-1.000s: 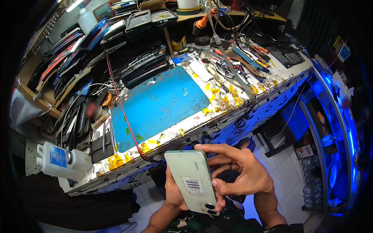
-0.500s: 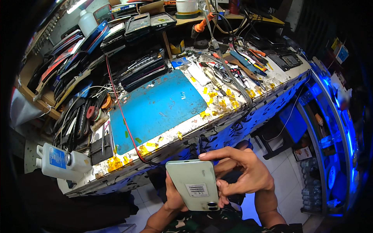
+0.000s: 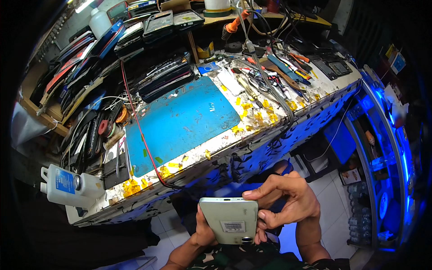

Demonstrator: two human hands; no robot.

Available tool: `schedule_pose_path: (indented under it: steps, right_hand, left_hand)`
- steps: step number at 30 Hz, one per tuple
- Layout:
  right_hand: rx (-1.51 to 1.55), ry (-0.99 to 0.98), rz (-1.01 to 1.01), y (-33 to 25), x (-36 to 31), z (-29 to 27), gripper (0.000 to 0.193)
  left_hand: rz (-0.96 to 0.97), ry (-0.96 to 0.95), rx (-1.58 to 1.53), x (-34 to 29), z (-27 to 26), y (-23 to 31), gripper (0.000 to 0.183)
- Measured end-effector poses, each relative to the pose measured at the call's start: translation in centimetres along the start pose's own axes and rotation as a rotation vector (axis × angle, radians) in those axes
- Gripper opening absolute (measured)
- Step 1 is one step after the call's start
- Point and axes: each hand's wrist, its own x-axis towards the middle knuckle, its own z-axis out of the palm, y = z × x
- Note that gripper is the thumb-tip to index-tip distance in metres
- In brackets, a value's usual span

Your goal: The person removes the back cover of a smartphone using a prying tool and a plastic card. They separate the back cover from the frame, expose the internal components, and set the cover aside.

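A pale green smartphone (image 3: 229, 213) is held in front of my body, below the workbench edge. Its back, with a white label and a camera lens at the lower corner, faces the camera, and its port edge points up and away. My left hand (image 3: 203, 228) grips the phone's left side. On the right, my right hand (image 3: 290, 200) has a fingertip on the top edge near the corner and the thumb against the right side. The fingers behind the phone are hidden, and so is its screen.
A blue mat (image 3: 184, 123) lies on the cluttered bench beyond the phone, crossed by a red cable (image 3: 143, 141). Pliers, tweezers and other tools (image 3: 270, 78) lie to the right. White plastic bottles (image 3: 67, 184) stand at the left corner. Stacked phone parts (image 3: 164, 76) are behind.
The phone has tipped so its back looks foreshortened and more of the port edge shows. It has shifted slightly right and down, with both hands still on it.
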Motion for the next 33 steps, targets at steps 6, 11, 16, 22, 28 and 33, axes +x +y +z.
schedule_pose_path:
  steps: [6,11,16,22,28,33]
  right_hand:
    - [-0.007,0.020,-0.070,0.8,-0.1,0.0,0.034]
    - [-0.028,0.041,-0.093,1.1,-0.1,0.0,0.031]
    - [0.031,0.052,-0.027,1.0,-0.2,0.2,0.030]
    - [0.093,0.056,0.020,1.0,-0.3,-0.1,0.027]
    - [0.063,-0.020,-0.042,1.0,-0.6,-0.9,0.029]
    - [0.091,-0.006,-0.027,1.3,-0.9,-0.8,0.026]
  left_hand:
    - [0.018,0.027,0.051,-0.1,0.2,0.0,0.125]
    - [0.005,0.047,0.043,0.0,0.1,-0.2,0.125]
    - [0.004,0.010,0.033,0.3,0.1,-0.1,0.125]
    - [-0.032,0.000,0.053,0.2,-0.3,-0.2,0.125]
    - [0.094,-0.249,-0.280,0.6,-0.8,-1.2,0.122]
    - [-0.051,-0.125,-0.026,0.2,-1.0,-0.9,0.123]
